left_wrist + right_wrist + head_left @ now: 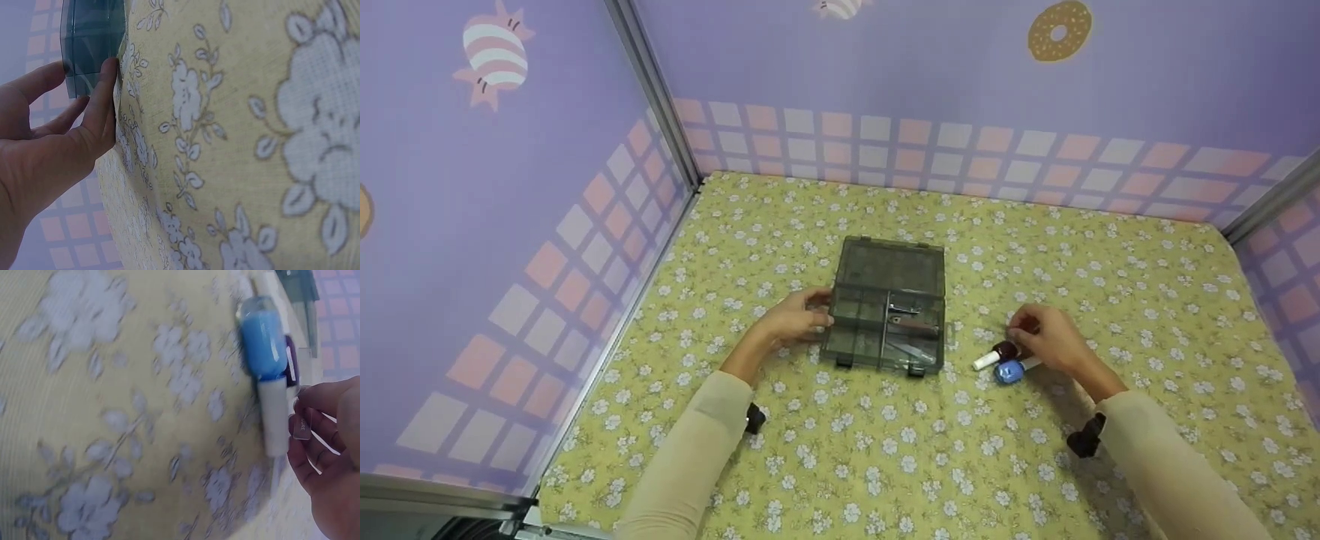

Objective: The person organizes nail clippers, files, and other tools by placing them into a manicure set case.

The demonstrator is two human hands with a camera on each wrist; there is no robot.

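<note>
A smoky clear plastic organizer box point(856, 337) stands with its lid point(891, 266) open at the far side. My left hand point(797, 316) grips its left end, thumb and fingers on opposite faces of the wall point(93, 56). Inside the right compartments lie a silvery nail clipper point(904, 309), a reddish-brown strip point(913, 325) and a pale flat piece point(911, 352). To the right, my right hand point(1051, 337) pinches a small clear lettered piece point(302, 427) in its fingertips, its full shape hidden. Beside those fingertips lie a blue nail polish bottle point(264, 343) and a dark red one point(1003, 350), both white-capped.
A yellow flowered cloth point(900, 465) covers the table. Purple patterned walls point(945, 67) stand at the back and sides, with a metal frame post point(656, 90) in the back left corner. A black wrist strap point(1086, 437) shows below the right hand.
</note>
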